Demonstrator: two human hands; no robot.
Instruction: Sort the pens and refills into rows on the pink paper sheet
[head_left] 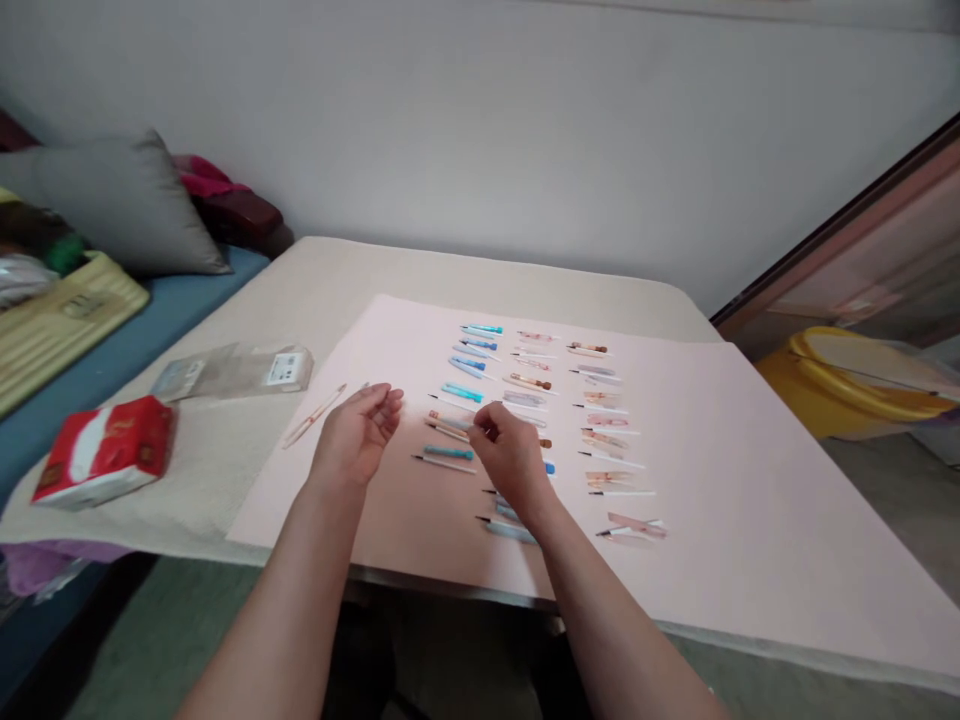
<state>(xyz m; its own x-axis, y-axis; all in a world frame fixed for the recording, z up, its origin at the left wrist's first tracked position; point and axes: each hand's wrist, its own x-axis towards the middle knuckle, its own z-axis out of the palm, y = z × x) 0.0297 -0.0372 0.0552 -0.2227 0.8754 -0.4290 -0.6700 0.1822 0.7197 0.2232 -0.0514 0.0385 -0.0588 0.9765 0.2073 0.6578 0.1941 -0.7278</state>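
Note:
My left hand is over the left part of a pink sheet, palm turned inward, its fingers loosely curled and nothing visible in them. My right hand hovers above the middle rows with thumb and fingers pinched together; anything between them is too small to make out. Under and around it lie rows of slim pen parts: a turquoise barrel, a teal barrel, a brown-ended barrel, and white sticks with dark tips. A pale pinkish pen rests left of my left hand. My right hand covers some pieces.
A red tissue pack and clear plastic packaging lie on the cloth-covered table at left. Beyond them is a blue seat with a grey cushion. A yellow bucket stands right of the table. A wall is behind.

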